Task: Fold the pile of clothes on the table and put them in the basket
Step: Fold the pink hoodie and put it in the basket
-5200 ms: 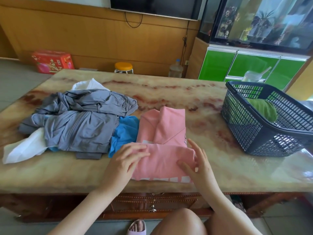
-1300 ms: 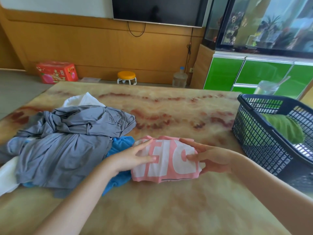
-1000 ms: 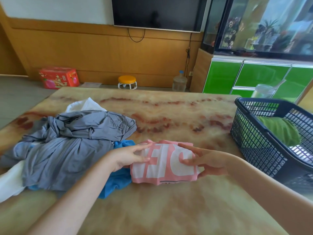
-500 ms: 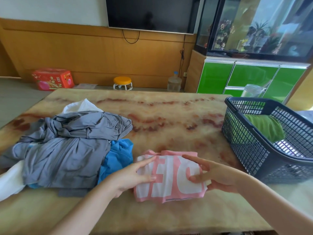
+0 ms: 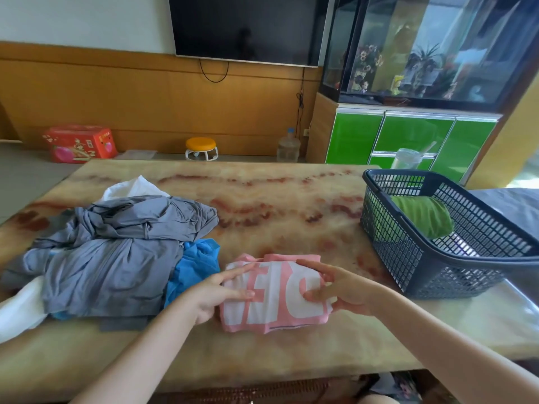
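**Item in hand:** folded pink T-shirt (image 5: 275,295), white lettering upward. It is a compact bundle near the front middle of the marble table (image 5: 291,205), just beside the blue garment (image 5: 195,266) and apart from the basket (image 5: 437,275). I cannot tell whether it has left the tabletop.

**Left hand** (image 5: 213,295): holds the bundle's left end, forefinger and thumb laid nearly straight across the top. The other fingers are hidden.

**Right hand** (image 5: 347,290): holds the right end the same way, forefinger and thumb on top and the rest curled at the edge.

**Basket:** dark mesh, open-topped, at the table's right end. One green garment (image 5: 420,215) lies against its far side.

**Remaining stock:** grey garment (image 5: 116,243) heaped over the blue one, with white cloth (image 5: 17,310) beneath, all unfolded at the left.

**Step, as I judge it:** carry the bundle into the basket.

**Handling notes:**
- I would press both ends inward with support underneath, so the layers do not slump.
- I would lift it clear over the near rim.
- I would lower it flat onto the bare floor beside the green garment.
- I would let go only once it rests there.

**Risk:** the loose lower edge may snag on the mesh rim.
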The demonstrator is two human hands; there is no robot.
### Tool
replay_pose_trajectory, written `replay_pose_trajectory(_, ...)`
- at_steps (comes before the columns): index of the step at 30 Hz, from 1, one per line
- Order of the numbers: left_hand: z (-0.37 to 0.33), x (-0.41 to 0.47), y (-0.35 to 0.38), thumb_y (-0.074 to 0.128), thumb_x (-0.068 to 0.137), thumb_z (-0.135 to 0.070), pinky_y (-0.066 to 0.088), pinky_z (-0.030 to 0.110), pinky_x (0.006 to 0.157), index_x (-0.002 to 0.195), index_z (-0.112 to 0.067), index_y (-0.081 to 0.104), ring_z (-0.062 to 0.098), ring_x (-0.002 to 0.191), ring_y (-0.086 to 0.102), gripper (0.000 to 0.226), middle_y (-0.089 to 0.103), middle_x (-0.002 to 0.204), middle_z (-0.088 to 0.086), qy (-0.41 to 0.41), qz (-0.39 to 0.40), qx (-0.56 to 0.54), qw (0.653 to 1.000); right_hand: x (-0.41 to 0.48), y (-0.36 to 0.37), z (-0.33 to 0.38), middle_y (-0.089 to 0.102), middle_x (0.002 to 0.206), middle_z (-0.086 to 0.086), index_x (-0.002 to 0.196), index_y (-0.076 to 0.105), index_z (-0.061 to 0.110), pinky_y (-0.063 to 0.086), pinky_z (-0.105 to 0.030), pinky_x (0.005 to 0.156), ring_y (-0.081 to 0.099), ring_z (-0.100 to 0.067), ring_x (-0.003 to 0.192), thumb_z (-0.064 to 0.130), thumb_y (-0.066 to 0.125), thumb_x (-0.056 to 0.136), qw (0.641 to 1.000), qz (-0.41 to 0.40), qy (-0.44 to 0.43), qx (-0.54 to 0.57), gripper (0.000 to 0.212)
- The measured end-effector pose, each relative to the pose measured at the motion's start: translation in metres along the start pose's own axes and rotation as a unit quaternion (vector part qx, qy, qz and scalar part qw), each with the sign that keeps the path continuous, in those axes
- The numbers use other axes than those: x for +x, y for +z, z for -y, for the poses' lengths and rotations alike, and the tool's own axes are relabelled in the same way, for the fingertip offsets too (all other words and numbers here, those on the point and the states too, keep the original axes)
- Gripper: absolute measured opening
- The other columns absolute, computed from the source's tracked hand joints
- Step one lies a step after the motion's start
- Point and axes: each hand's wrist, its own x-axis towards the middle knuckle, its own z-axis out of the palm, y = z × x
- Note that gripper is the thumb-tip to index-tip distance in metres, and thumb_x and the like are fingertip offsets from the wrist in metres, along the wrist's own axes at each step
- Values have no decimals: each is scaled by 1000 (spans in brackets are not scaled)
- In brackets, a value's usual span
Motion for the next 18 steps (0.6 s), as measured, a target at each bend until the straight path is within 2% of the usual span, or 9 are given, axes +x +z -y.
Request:
replay_pose_trajectory(3,3,-3,3,71,71,7,49,29,84,115,-30,64,10,103,54,57,55,109,-17,-16,1,-56,998,-4,3,-1,62,109,2,129,52,37,50,-55,90,62,-22,106,2,78,69,1000,-3,-4,0,74)
replay_pose_trajectory(9,-5,-8,5,75,67,0,50,33,85,108,-36,65,18,116,51,55,50,122,-15,-51,6,-54,997,-9,5,-6,63,112,0,129,54,38,47,-58,92,60,-25,110,6,79,67,1000,13,-16,16,74)
replay_pose_trajectory(14,-3,-10,8,77,59,-8,47,23,75,110,-37,63,4,101,48,60,44,110,-25,-15,6,-27,1000,-8,2,-9,60,113,-3,131,53,35,49,-56,90,61,-24,106,-1,75,70,999,14,-21,27,74)
replay_pose_trajectory(16,-3,-10,11,79,62,-8,44,21,78,110,-39,63,8,110,44,59,43,118,-23,-3,-1,-3,1000,-10,0,-9,58,116,-5,132,52,34,49,-57,90,61,-24,106,-1,76,68,999,11,-21,24,77)
replay_pose_trajectory(18,-7,-11,18,80,67,-11,42,23,88,112,-42,62,11,122,39,58,39,128,-17,14,-9,27,999,-17,-5,-2,57,116,-7,133,50,33,48,-58,90,62,-25,104,-1,77,66,1000,2,-26,10,79)
